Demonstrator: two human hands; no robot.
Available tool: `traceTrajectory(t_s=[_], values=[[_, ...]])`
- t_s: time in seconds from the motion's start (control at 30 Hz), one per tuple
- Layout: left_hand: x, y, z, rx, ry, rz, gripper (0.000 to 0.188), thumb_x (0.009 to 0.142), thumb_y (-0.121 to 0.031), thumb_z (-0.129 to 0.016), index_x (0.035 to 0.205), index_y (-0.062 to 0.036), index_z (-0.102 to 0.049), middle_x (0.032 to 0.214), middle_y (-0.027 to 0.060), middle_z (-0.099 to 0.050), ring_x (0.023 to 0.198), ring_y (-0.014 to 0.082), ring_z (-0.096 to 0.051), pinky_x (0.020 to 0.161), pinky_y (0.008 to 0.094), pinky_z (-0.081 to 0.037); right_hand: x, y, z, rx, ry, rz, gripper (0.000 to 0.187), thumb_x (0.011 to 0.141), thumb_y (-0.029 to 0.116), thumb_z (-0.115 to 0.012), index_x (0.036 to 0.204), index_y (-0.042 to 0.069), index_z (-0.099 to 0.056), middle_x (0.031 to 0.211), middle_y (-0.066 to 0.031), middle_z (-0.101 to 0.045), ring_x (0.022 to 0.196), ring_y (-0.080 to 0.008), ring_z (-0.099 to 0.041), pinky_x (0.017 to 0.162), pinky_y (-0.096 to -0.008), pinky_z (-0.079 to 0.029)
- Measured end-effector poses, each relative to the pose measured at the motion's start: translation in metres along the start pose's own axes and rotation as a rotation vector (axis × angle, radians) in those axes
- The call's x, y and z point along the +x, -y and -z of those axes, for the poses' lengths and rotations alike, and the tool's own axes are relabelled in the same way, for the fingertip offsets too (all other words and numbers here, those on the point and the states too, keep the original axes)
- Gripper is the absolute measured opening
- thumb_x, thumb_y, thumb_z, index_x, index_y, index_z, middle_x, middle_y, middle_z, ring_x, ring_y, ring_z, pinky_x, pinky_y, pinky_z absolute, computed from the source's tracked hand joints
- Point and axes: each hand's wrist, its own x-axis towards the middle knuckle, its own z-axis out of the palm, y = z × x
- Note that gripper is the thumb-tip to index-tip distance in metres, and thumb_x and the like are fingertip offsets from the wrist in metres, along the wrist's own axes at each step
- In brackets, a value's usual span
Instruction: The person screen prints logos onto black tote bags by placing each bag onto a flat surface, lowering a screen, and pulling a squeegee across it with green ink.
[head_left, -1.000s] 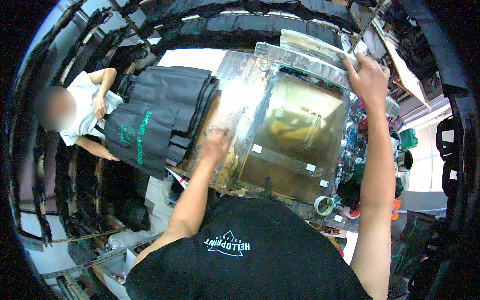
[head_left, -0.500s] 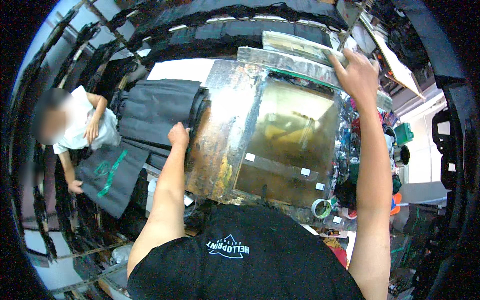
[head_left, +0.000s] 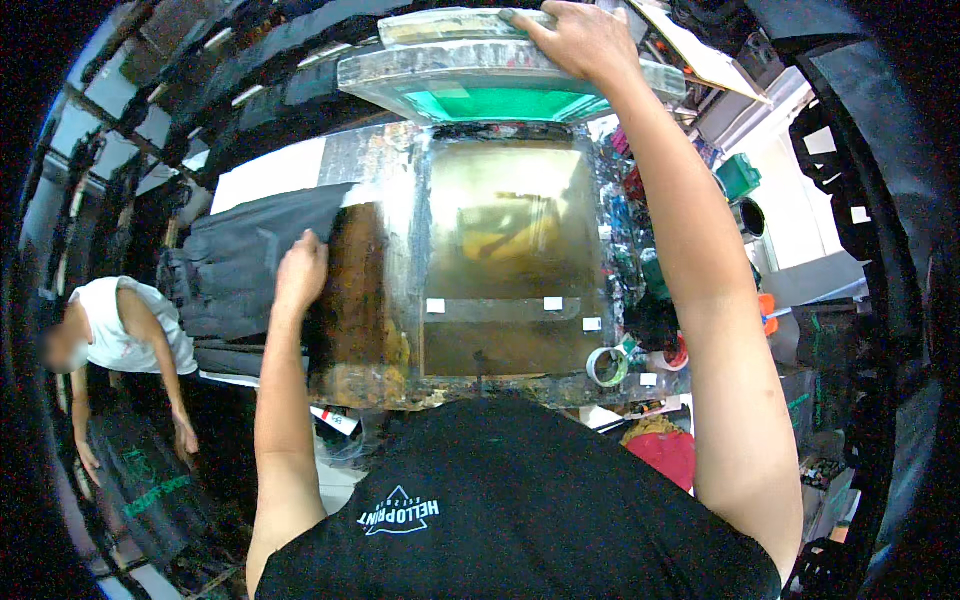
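Note:
My right hand [head_left: 590,40] is closed over the far top edge of a tilted screen-printing frame [head_left: 500,68], next to a long pale bar [head_left: 450,28] lying along it. Bright green [head_left: 510,104] shows across the raised frame's mesh. In front of it lies a shiny brownish printing board [head_left: 515,215] with small white tabs on it. My left hand [head_left: 303,270] has curled fingers at the right edge of a pile of black fabric pieces [head_left: 250,250]. Whether cloth is between those fingers is hidden.
A co-worker in a white shirt [head_left: 130,325] stands at left over a black piece with green print [head_left: 140,480]. Tape rolls [head_left: 606,367] lie at the board's near right corner. A green container [head_left: 738,177] and dark can [head_left: 747,217] stand at right.
The screen frame has tilted up with my right hand, showing more green. My view has turned, shifting the board leftward. The co-worker's printed piece has moved lower and both their hands are now near it.

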Motion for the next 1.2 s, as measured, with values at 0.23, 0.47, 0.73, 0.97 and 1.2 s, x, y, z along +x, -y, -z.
traceTrajectory(t_s=[0.23, 0.47, 0.73, 0.97, 1.2], values=[[0.005, -0.182, -0.118, -0.221, 0.239, 0.019, 0.027, 0.099, -0.027, -0.053, 0.104, -0.0015, -0.057, 0.102, 0.0298, -0.069, 0.099, 0.0503, -0.066, 0.085, 0.0589, -0.052, 0.001, 0.001, 0.004, -0.003, -0.003, -0.016, 0.076, 0.092, 0.074, -0.047, 0.086, 0.004, -0.074, 0.091, -0.0212, -0.073, 0.094, -0.0391, -0.069, 0.085, -0.0502, -0.053], [-0.036, -0.220, -0.237, -0.189, 0.118, -0.451, 0.059, 0.102, -0.051, -0.049, 0.142, -0.0084, -0.051, 0.150, 0.0220, -0.047, 0.141, 0.0425, -0.040, 0.115, 0.0625, -0.027, -0.005, -0.005, -0.004, -0.047, 0.013, 0.031, 0.074, 0.095, 0.072, -0.044, 0.086, 0.004, -0.072, 0.091, -0.0178, -0.073, 0.092, -0.0338, -0.069, 0.095, -0.0520, -0.044], [-0.050, -0.174, -0.247, 0.102, 0.058, -0.493, 0.062, 0.103, -0.054, -0.043, 0.158, -0.0276, -0.037, 0.168, 0.0111, -0.023, 0.152, 0.0458, -0.018, 0.115, 0.0756, -0.009, -0.007, 0.001, 0.001, 0.031, 0.016, 0.009, 0.075, 0.094, 0.072, -0.044, 0.090, 0.003, -0.073, 0.092, -0.0208, -0.073, 0.096, -0.0357, -0.069, 0.090, -0.0516, -0.049], [-0.029, -0.215, -0.257, 0.010, 0.096, -0.574, 0.061, 0.102, -0.053, -0.045, 0.157, -0.0257, -0.039, 0.169, 0.0111, -0.020, 0.153, 0.0455, -0.015, 0.115, 0.0757, -0.006, -0.011, -0.003, -0.003, 0.034, -0.018, 0.024, 0.072, 0.093, 0.070, -0.048, 0.086, 0.003, -0.074, 0.091, -0.0216, -0.073, 0.096, -0.0379, -0.069, 0.090, -0.0515, -0.049], [-0.053, -0.227, -0.254, -0.033, 0.104, -0.551, 0.061, 0.102, -0.050, -0.044, 0.157, -0.0239, -0.039, 0.168, 0.0119, -0.021, 0.154, 0.0435, -0.014, 0.117, 0.0730, -0.002, -0.015, -0.001, -0.002, 0.058, -0.027, 0.003, 0.072, 0.093, 0.070, -0.048, 0.089, 0.003, -0.074, 0.093, -0.0213, -0.073, 0.096, -0.0380, -0.069, 0.094, -0.0515, -0.047]])
